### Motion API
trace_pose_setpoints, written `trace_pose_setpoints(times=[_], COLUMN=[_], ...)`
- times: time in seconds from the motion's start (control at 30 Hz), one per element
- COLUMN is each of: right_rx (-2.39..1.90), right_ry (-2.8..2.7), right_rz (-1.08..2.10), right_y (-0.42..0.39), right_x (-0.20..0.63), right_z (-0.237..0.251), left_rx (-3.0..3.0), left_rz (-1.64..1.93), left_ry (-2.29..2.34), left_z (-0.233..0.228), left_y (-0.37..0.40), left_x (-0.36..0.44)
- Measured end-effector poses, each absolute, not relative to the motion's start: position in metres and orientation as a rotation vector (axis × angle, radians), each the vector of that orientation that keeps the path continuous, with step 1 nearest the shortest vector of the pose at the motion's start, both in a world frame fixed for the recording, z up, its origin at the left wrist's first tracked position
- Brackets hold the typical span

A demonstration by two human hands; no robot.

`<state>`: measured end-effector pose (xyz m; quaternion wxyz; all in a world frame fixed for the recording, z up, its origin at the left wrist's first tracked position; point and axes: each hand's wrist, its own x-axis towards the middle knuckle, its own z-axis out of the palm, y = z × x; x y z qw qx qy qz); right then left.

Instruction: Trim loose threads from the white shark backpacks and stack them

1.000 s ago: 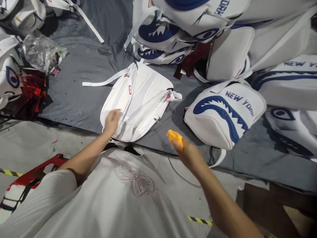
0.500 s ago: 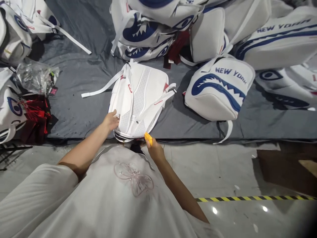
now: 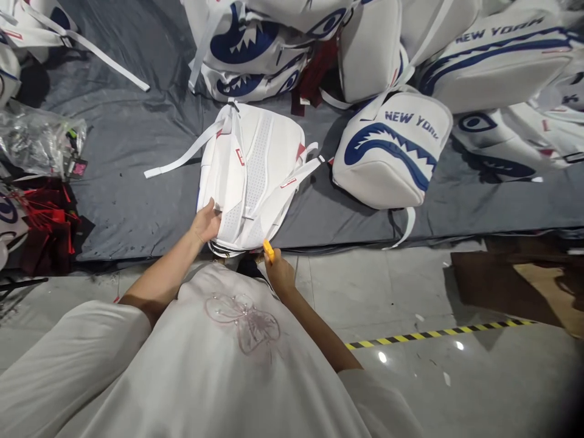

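Observation:
A white backpack [image 3: 255, 164] lies back-side up on a grey sheet [image 3: 137, 182], its straps spread out to the left and right. My left hand [image 3: 206, 222] grips the backpack's near left edge. My right hand [image 3: 279, 274] holds a small orange object [image 3: 269, 250] against the backpack's near bottom edge, just in front of my body. What the orange object is cannot be told.
Several white backpacks with blue shark-mouth prints, one marked NEW YORK [image 3: 392, 155], are piled at the back and right. A clear plastic bag [image 3: 39, 143] and red tags [image 3: 43, 222] lie at the left. Yellow-black floor tape [image 3: 438, 333] and cardboard [image 3: 524, 283] are at the right.
My right hand brought the orange object from the right down to the backpack's near edge. My left hand slid to the bag's near left edge. The view shifted right.

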<state>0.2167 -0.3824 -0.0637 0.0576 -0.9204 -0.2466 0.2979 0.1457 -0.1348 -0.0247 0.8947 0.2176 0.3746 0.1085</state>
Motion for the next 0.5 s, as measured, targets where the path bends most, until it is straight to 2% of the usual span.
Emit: trace_pose_setpoints(times=[0.23,0.5], right_rx=[-2.759,-2.780], right_ry=[-0.433,-0.643], right_rz=[0.639,0.674], right_y=[-0.371,-0.359], right_x=[0.239,0.259], right_z=[-0.091,-0.101], left_rx=[0.538,0.545], left_rz=[0.193,0.188], left_ry=[0.746,0.735], left_z=[-0.025,-0.030], left_y=[-0.126,-0.133], left_x=[0.141,0.157])
